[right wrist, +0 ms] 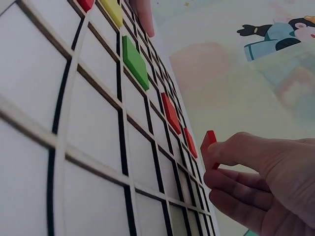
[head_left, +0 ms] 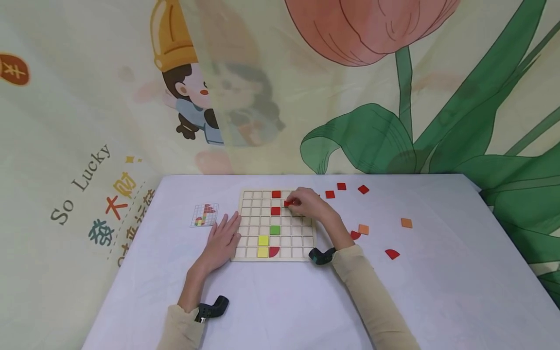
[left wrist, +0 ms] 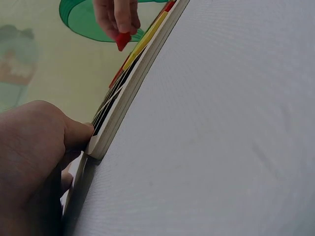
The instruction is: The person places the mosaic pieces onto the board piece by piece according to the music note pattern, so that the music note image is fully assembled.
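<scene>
A wooden grid board [head_left: 297,243] lies on the table. My right hand [head_left: 306,202] is over its upper part and pinches a red square tile [right wrist: 210,150] between thumb and fingers, held just above the cells. Two red squares sit in one column, the upper one [head_left: 276,194] in the top row. Lower in that column are a green square [head_left: 274,230] and a red quarter-circle [head_left: 274,252]; two yellow squares [head_left: 263,240] are one column left. My left hand [head_left: 224,243] rests at the board's left edge, fingers extended, its thumb touching the rim in the left wrist view.
A small printed pattern card [head_left: 203,215] lies left of the board. To the right are loose red squares [head_left: 341,186], orange squares [head_left: 406,223] and red quarter-circles [head_left: 392,254]. A patterned curtain [head_left: 253,160] hangs behind the table.
</scene>
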A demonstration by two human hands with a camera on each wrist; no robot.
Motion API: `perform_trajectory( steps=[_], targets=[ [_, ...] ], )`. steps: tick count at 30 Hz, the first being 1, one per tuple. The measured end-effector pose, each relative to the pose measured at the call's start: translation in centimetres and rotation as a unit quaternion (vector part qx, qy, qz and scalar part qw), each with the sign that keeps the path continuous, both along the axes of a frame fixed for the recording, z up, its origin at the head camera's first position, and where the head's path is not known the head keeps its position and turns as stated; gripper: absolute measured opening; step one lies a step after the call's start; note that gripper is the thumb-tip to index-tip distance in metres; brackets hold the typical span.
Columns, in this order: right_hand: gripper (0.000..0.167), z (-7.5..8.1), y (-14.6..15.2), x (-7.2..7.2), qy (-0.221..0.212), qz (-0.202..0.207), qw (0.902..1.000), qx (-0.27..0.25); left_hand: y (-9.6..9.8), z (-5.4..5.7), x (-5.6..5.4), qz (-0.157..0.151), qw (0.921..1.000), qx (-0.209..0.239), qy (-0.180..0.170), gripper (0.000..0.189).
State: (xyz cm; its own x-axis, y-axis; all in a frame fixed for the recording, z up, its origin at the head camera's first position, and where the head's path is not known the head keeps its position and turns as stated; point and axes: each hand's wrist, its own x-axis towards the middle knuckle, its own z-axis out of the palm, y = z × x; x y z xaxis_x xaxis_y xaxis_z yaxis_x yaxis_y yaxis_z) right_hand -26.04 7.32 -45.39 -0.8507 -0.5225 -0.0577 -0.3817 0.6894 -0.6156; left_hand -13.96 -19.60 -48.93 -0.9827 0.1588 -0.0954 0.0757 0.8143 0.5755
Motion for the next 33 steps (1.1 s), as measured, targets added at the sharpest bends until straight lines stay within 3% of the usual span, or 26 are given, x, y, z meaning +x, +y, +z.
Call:
perform_trajectory(
  steps=[8, 14, 33],
  targets=[
    [0.022, -0.4, -0.5, -0.2, -0.007, -0.013, 0.9995, 0.027, 0.2, -0.3, 0.0, -0.001, 1.0000, 0.001, -0.008, 0.056],
    [0.020, -0.6, -0.6, -0.3, 0.008, 0.002, 0.9998, 0.020, 0.2, -0.3, 0.0, -0.001, 1.0000, 0.002, -0.001, 0.055],
    [0.022, -1.0, -1.7, -0.3, 0.031, -0.027, 0.9988, 0.028, 0.1, 0.1, -0.1, 0.005, 1.0000, 0.000, -0.005, 0.056]
  ],
)
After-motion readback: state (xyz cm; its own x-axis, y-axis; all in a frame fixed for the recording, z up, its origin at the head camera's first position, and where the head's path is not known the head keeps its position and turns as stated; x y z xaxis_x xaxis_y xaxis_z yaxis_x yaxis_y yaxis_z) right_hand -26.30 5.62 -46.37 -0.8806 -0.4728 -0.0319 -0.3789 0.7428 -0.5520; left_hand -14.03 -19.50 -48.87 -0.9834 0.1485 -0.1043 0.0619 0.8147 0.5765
